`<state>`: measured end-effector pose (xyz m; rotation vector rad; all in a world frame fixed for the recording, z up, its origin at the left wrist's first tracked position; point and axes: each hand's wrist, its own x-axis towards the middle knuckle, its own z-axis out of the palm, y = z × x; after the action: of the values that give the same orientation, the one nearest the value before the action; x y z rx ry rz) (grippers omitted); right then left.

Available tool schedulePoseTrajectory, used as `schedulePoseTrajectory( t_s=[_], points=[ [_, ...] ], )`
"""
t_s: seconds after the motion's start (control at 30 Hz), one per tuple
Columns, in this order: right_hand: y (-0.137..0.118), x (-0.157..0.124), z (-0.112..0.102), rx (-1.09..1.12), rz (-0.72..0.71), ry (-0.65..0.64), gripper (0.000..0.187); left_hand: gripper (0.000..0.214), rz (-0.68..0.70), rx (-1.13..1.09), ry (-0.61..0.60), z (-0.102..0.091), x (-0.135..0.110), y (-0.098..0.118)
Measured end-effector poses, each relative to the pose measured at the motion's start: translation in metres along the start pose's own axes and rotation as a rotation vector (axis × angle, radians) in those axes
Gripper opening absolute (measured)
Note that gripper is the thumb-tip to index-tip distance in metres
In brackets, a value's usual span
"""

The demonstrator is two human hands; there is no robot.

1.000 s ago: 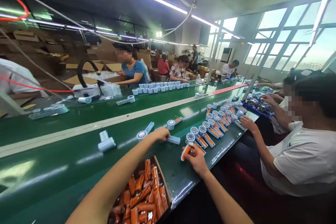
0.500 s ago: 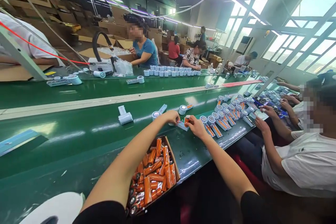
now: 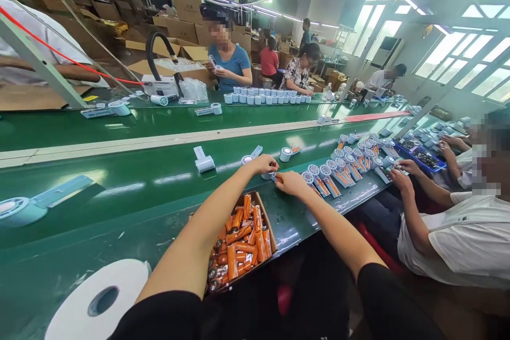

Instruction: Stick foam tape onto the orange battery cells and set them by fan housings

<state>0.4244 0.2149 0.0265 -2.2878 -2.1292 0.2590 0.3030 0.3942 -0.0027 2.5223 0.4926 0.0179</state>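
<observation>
Reaching past the carton of orange batteries point(image 3: 239, 239), my left hand point(image 3: 265, 163) and right hand point(image 3: 290, 183) pinched a pale-blue fan handle point(image 3: 268, 176) on the green belt point(image 3: 119, 191). It seemed light, stiff, slick plastic, best gripped by its sides. Beyond lay a row of fans point(image 3: 338, 170).

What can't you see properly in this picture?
Head view:
- The small part between the left hand and right hand: fingers cover most of it.
- The battery box: the left arm covers its left side.
- The white roll: cut off by the bottom edge.
- The blue device: cut off by the left edge.
- Print on the orange batteries: too small.
</observation>
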Motion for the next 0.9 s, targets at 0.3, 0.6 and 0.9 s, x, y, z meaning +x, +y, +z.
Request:
schedulePoseTrajectory(
  t_s=[0.3, 0.6, 0.9],
  points=[
    [0.001, 0.002, -0.016, -0.069, -0.038, -0.022, 0.030, 0.036, -0.027, 0.064, 0.063, 0.008, 0.003, 0.002],
    [0.012, -0.015, -0.025, -0.071, -0.005, -0.016, 0.039, 0.039, -0.029, 0.023, 0.078, 0.012, 0.004, -0.001],
    [-0.014, 0.003, -0.011, -0.146, 0.018, -0.072, 0.040, 0.032, -0.044, 0.094, 0.046, 0.009, 0.001, 0.007]
  ],
)
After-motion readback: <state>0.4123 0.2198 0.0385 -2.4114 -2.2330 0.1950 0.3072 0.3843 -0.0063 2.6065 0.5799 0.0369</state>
